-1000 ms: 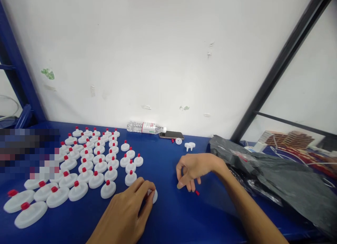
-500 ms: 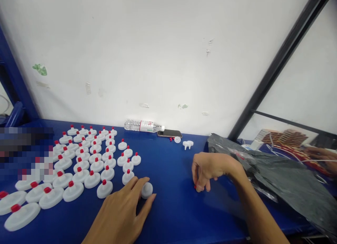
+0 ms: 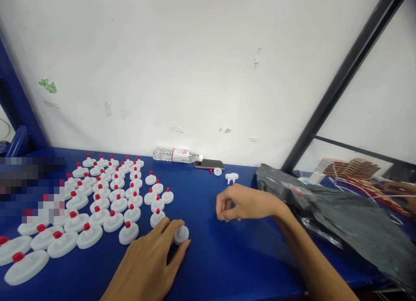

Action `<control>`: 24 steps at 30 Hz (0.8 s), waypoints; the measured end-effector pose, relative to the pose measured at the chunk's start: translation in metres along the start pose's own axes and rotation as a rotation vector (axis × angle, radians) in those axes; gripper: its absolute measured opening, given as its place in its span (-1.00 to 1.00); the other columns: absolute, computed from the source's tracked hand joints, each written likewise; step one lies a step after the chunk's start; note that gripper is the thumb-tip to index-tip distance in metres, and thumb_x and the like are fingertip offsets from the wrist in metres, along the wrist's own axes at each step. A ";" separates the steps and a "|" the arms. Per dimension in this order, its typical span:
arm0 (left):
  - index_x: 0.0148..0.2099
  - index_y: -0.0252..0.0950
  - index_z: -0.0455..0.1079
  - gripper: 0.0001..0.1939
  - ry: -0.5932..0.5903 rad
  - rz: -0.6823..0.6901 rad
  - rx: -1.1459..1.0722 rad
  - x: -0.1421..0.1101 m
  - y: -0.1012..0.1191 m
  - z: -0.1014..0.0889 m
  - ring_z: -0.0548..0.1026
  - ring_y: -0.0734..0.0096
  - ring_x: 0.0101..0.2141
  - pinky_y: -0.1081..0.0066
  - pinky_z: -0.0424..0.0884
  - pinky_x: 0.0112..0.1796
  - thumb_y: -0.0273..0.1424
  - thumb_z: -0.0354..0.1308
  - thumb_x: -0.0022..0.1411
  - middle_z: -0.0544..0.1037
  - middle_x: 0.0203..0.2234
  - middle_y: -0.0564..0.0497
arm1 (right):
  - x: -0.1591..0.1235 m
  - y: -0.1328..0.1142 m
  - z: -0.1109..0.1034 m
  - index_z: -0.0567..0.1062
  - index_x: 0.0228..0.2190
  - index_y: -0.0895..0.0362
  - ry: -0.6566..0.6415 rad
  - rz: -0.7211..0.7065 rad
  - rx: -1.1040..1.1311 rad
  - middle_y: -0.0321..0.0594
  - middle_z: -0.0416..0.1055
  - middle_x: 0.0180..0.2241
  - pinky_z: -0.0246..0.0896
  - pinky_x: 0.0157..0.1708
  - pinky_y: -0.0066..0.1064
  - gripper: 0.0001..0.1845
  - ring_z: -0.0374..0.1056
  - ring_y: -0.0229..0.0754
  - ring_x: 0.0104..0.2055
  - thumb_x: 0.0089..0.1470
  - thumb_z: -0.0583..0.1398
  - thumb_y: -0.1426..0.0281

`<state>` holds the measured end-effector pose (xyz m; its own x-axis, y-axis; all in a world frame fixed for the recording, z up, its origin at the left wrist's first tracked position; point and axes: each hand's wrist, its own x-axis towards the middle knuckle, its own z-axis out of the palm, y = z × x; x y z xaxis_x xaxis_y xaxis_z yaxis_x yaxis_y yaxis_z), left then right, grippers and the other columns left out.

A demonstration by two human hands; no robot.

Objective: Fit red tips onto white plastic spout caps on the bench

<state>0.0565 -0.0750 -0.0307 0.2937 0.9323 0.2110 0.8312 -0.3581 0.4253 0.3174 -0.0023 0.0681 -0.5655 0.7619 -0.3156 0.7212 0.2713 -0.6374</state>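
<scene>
My left hand (image 3: pixel 147 253) rests on the blue table, with thumb and index finger closed around a white round lid (image 3: pixel 181 235). Its raised spout points up and carries no red cap. To the right, my right hand (image 3: pixel 230 205) hovers above the table with its fingers pinched; the small red cap it took hold of is hidden behind the fingertips. Left of my left hand stand rows of similar white lids (image 3: pixel 129 234), each topped by a red cap (image 3: pixel 128 224).
A clear plastic bottle (image 3: pixel 177 155) lies along the wall beside a phone (image 3: pixel 209 164). Near these are a few red caps (image 3: pixel 210 171), an upturned white lid (image 3: pixel 217 172) and two more white lids (image 3: pixel 232 177). A dark plastic bag (image 3: pixel 338 218) covers the right side. Another person's hand (image 3: pixel 401 190) shows far right.
My right hand has lifted off the table and moved left toward the lid in my left hand. The red cap seen at its fingertips is gone from that spot. My left hand stays put.
</scene>
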 end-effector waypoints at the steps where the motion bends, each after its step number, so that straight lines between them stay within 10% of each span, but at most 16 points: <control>1: 0.09 -0.10 0.44 -0.67 0.000 -0.011 -0.002 0.000 0.000 0.000 0.63 0.26 -0.31 0.31 0.45 -0.33 -0.26 -0.10 0.46 0.54 -0.12 -0.01 | 0.003 -0.003 0.003 0.62 -0.34 0.18 0.052 -0.088 0.056 -0.21 0.60 -0.41 0.35 -0.48 -0.51 -0.89 0.47 -0.25 -0.42 0.09 0.33 0.38; 10: 0.05 -0.13 0.46 -0.70 -0.056 -0.047 -0.039 0.005 0.000 -0.001 0.64 0.26 -0.28 0.29 0.47 -0.29 -0.29 -0.05 0.44 0.51 -0.04 -0.02 | 0.027 -0.030 0.049 0.70 -0.14 0.05 0.239 -0.438 0.282 -0.25 0.64 -0.23 0.31 -0.30 -0.51 -0.79 0.50 -0.25 -0.24 0.19 0.36 0.29; 24: 0.34 -0.16 0.30 -0.47 0.047 -0.092 -0.097 0.005 -0.009 0.008 0.65 0.15 -0.17 0.22 0.53 -0.18 -0.23 0.10 0.36 0.63 -0.06 -0.07 | 0.042 -0.019 0.063 0.70 -0.25 0.11 0.189 -0.428 0.291 -0.25 0.65 -0.29 0.32 -0.30 -0.48 -0.87 0.50 -0.23 -0.32 0.15 0.39 0.35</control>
<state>0.0546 -0.0668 -0.0400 0.1940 0.9589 0.2070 0.8036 -0.2764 0.5271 0.2546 -0.0130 0.0230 -0.6829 0.7190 0.1293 0.2874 0.4270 -0.8574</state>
